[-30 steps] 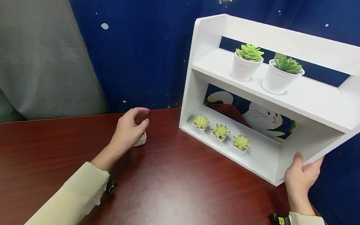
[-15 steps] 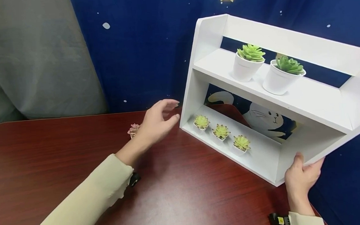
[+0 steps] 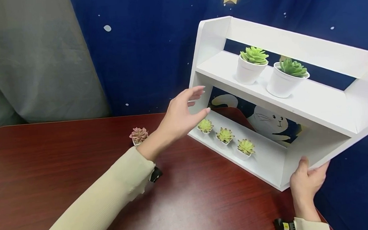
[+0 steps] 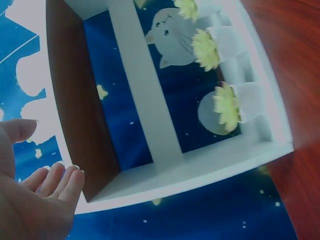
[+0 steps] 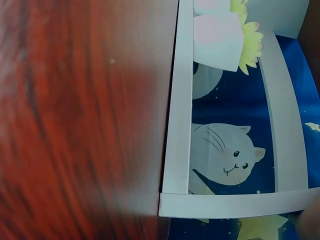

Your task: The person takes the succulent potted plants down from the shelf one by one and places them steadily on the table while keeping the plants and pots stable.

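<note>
A white two-tier shelf [image 3: 319, 107] stands angled on the table's right side. My right hand [image 3: 308, 185] grips its lower right side panel, thumb on the inner face and fingers outside. In front of the shelf's left side hangs my left hand [image 3: 182, 115], thumb and fingers spread with nothing between them. In the left wrist view that hand [image 4: 42, 195] shows near the shelf frame; I cannot tell whether it touches. Three small yellow-green succulents, one at the right [image 3: 245, 147], line the lower tier. On the upper tier sit a light green succulent [image 3: 251, 69] and a darker one [image 3: 284, 81], in white pots.
A pinkish succulent [image 3: 138, 134] in a small white pot stands on the dark red-brown table [image 3: 65, 161], partly behind my left forearm. Behind hang a blue curtain [image 3: 144, 55] with stars and a cat print, and a grey curtain [image 3: 40, 66].
My left hand has moved right and up, away from the pinkish succulent, to the shelf's left side. The succulent has come into view. My right hand keeps its grip on the shelf.
</note>
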`<state>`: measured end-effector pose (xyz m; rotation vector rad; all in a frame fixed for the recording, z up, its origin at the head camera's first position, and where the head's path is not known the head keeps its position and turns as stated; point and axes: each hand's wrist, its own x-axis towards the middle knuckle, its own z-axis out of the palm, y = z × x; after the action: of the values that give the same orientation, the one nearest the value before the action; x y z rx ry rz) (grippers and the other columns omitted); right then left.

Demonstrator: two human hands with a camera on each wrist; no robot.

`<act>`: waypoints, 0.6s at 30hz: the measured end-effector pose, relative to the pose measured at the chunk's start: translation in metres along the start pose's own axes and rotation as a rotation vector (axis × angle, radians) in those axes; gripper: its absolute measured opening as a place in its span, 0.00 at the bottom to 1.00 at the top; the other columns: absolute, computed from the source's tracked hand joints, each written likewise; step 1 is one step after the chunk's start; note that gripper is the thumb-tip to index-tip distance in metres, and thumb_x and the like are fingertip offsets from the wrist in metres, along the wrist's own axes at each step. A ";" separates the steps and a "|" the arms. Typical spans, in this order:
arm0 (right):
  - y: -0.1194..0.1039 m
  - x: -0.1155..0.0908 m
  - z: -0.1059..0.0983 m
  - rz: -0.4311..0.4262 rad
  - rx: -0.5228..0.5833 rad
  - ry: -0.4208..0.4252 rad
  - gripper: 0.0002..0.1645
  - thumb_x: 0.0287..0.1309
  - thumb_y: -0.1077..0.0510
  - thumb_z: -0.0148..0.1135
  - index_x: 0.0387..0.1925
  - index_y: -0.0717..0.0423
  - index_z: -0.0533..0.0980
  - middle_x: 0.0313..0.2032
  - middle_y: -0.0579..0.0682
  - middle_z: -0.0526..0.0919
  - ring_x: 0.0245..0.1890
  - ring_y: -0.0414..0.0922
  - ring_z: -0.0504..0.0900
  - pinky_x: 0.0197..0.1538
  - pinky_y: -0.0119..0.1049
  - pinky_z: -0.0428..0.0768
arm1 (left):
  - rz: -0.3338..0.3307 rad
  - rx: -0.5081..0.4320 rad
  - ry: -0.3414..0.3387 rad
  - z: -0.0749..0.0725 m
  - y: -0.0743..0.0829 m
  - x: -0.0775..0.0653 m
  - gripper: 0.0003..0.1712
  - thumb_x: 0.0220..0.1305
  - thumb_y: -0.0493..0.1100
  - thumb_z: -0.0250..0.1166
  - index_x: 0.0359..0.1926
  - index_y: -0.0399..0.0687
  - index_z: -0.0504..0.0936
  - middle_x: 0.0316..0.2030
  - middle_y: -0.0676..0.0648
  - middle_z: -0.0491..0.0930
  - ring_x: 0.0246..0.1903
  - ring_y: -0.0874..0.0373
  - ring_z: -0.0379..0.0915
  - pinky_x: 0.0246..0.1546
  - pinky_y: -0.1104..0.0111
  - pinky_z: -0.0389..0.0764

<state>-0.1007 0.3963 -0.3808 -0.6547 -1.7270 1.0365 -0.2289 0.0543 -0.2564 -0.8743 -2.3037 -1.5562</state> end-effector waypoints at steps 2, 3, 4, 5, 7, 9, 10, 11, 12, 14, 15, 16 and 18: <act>0.000 0.000 0.000 -0.001 0.001 -0.002 0.30 0.67 0.57 0.51 0.70 0.39 0.67 0.61 0.52 0.78 0.58 0.37 0.75 0.61 0.25 0.66 | 0.001 0.011 -0.005 0.001 0.005 0.004 0.34 0.64 0.44 0.70 0.69 0.49 0.72 0.64 0.48 0.77 0.65 0.59 0.73 0.66 0.69 0.75; 0.001 0.000 0.000 0.001 0.004 -0.003 0.31 0.67 0.58 0.51 0.70 0.39 0.67 0.61 0.52 0.78 0.58 0.37 0.75 0.61 0.25 0.66 | 0.000 0.018 -0.007 0.001 0.008 0.007 0.34 0.64 0.44 0.71 0.70 0.50 0.72 0.65 0.48 0.77 0.65 0.60 0.73 0.67 0.70 0.74; 0.001 0.000 0.000 0.003 0.004 -0.004 0.31 0.67 0.58 0.51 0.70 0.39 0.67 0.62 0.52 0.78 0.58 0.37 0.75 0.61 0.25 0.66 | 0.000 0.022 -0.008 0.002 0.010 0.009 0.34 0.64 0.45 0.71 0.70 0.50 0.72 0.65 0.49 0.77 0.66 0.61 0.72 0.67 0.71 0.73; 0.001 0.000 0.000 0.004 0.003 -0.005 0.31 0.68 0.58 0.51 0.70 0.38 0.67 0.62 0.53 0.78 0.58 0.37 0.75 0.61 0.25 0.66 | 0.000 0.022 -0.007 0.003 0.012 0.012 0.34 0.64 0.45 0.70 0.70 0.50 0.72 0.66 0.49 0.77 0.66 0.62 0.72 0.67 0.72 0.73; 0.001 0.000 0.000 0.004 0.003 -0.008 0.31 0.68 0.58 0.51 0.70 0.38 0.66 0.62 0.54 0.78 0.58 0.37 0.75 0.61 0.25 0.66 | -0.003 0.017 -0.001 0.005 0.016 0.017 0.35 0.64 0.46 0.70 0.70 0.49 0.71 0.67 0.50 0.76 0.67 0.63 0.71 0.68 0.73 0.72; 0.001 0.000 0.000 0.006 -0.003 -0.008 0.31 0.68 0.57 0.51 0.70 0.38 0.66 0.63 0.55 0.78 0.58 0.37 0.75 0.61 0.25 0.67 | -0.001 -0.004 0.009 0.008 0.020 0.023 0.35 0.65 0.47 0.70 0.70 0.49 0.71 0.68 0.50 0.75 0.68 0.63 0.71 0.68 0.73 0.71; 0.001 0.000 0.000 0.008 -0.008 -0.006 0.30 0.68 0.57 0.51 0.70 0.38 0.66 0.62 0.55 0.78 0.58 0.37 0.75 0.61 0.25 0.67 | -0.001 -0.018 0.012 0.009 0.023 0.025 0.35 0.65 0.47 0.70 0.71 0.49 0.71 0.68 0.51 0.75 0.68 0.63 0.70 0.68 0.73 0.71; 0.002 0.000 0.000 0.009 -0.013 -0.004 0.30 0.68 0.57 0.51 0.70 0.37 0.66 0.62 0.55 0.78 0.58 0.38 0.75 0.61 0.25 0.67 | 0.000 -0.032 0.013 0.011 0.025 0.028 0.35 0.65 0.47 0.70 0.71 0.49 0.71 0.68 0.51 0.75 0.68 0.63 0.70 0.68 0.74 0.71; 0.002 0.000 0.000 0.012 -0.015 -0.002 0.30 0.68 0.57 0.51 0.70 0.37 0.67 0.62 0.54 0.78 0.58 0.38 0.75 0.61 0.25 0.66 | 0.004 -0.043 0.012 0.012 0.027 0.030 0.36 0.65 0.47 0.70 0.71 0.49 0.70 0.69 0.51 0.74 0.69 0.63 0.70 0.68 0.74 0.71; 0.001 0.000 0.000 0.010 -0.018 -0.004 0.30 0.68 0.56 0.51 0.70 0.37 0.67 0.61 0.54 0.78 0.58 0.38 0.75 0.61 0.25 0.67 | 0.017 -0.064 0.007 0.015 0.032 0.035 0.36 0.65 0.47 0.69 0.72 0.49 0.70 0.70 0.51 0.73 0.69 0.63 0.69 0.69 0.73 0.70; 0.001 -0.001 0.000 0.009 -0.021 -0.004 0.30 0.68 0.56 0.51 0.70 0.37 0.67 0.61 0.54 0.78 0.58 0.39 0.75 0.61 0.25 0.67 | 0.023 -0.071 0.002 0.016 0.034 0.038 0.36 0.65 0.47 0.69 0.72 0.49 0.70 0.70 0.51 0.73 0.69 0.63 0.69 0.69 0.73 0.70; 0.001 -0.001 0.000 0.005 -0.017 -0.006 0.30 0.69 0.56 0.51 0.70 0.37 0.67 0.61 0.55 0.78 0.58 0.39 0.75 0.61 0.26 0.67 | 0.026 -0.080 -0.004 0.017 0.036 0.040 0.36 0.65 0.47 0.69 0.72 0.49 0.70 0.70 0.51 0.73 0.70 0.63 0.69 0.69 0.74 0.70; 0.000 -0.002 0.000 0.000 -0.016 -0.005 0.30 0.69 0.56 0.51 0.70 0.38 0.67 0.61 0.56 0.78 0.58 0.39 0.75 0.61 0.26 0.67 | 0.034 -0.099 -0.015 0.018 0.038 0.044 0.37 0.65 0.47 0.69 0.72 0.49 0.69 0.71 0.51 0.72 0.71 0.63 0.67 0.69 0.76 0.68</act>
<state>-0.1004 0.3950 -0.3820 -0.6630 -1.7409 1.0266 -0.2392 0.0959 -0.2126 -0.9463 -2.2266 -1.6669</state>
